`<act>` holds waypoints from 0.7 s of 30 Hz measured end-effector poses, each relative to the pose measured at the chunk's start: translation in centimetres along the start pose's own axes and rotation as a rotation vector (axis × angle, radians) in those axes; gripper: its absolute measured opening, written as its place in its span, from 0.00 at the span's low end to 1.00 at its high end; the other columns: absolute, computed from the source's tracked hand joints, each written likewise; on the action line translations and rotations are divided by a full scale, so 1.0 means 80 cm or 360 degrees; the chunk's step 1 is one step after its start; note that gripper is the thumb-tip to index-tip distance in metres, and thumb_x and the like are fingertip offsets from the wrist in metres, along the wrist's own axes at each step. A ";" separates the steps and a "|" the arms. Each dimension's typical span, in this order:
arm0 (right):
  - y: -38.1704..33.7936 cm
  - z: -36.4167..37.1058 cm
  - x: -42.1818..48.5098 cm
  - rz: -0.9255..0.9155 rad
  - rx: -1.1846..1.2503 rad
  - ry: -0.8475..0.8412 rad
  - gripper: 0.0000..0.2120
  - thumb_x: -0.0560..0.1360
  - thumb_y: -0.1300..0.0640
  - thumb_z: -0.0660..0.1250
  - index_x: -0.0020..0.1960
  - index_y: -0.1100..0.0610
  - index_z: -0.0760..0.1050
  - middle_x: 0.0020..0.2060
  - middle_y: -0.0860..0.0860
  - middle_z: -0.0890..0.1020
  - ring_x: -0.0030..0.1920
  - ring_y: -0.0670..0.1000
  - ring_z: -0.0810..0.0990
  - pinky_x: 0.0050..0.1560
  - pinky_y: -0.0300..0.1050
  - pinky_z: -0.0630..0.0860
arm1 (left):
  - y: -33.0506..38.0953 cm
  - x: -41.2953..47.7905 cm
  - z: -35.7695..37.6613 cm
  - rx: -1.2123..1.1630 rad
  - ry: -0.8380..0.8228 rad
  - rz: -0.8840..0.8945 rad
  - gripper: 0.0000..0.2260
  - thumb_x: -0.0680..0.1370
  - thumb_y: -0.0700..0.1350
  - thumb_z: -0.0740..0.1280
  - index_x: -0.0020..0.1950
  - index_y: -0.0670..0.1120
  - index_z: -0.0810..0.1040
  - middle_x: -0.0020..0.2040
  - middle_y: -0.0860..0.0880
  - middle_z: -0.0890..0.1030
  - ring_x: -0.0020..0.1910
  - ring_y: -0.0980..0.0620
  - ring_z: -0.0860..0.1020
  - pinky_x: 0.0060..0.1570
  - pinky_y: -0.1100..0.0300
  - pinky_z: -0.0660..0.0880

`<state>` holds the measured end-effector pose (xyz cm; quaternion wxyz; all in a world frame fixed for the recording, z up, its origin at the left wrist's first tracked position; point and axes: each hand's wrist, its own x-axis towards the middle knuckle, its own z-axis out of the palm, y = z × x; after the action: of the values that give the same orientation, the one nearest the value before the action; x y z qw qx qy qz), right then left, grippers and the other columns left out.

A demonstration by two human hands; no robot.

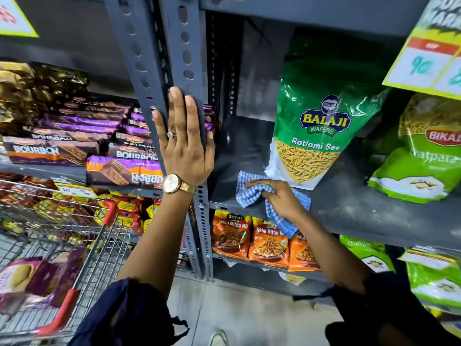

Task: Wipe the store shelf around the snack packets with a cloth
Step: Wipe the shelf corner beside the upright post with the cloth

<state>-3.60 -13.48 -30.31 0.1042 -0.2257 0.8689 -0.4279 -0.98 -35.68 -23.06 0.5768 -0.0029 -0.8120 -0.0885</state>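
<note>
Right hand grips the bunched cloth on the shelf, seemingly touching the packet. Left hand rests flat, fingers straight, on the post. Best sweep gently around the packet's base; it could tip.

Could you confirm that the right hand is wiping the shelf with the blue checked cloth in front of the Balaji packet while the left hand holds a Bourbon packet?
Not quite: in the head view the left hand rests flat on the grey upright, holding no packet. The right hand does grip the blue checked cloth on the shelf before the Balaji packet.
</note>
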 end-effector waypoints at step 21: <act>0.013 -0.026 -0.009 -0.0058 -0.0222 -0.0094 0.15 0.74 0.66 0.62 0.57 0.54 0.78 0.50 0.61 0.83 0.26 0.40 0.73 0.33 0.41 0.70 | 0.071 -0.048 -0.016 -0.0253 -0.0422 -0.0156 0.29 0.75 0.37 0.61 0.73 0.33 0.52 0.73 0.29 0.55 0.74 0.37 0.45 0.74 0.49 0.40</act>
<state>-4.06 -11.17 -29.86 0.1060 -0.2609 0.8889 -0.3613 2.09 -29.88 -25.42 0.4576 -0.0207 -0.8707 -0.1793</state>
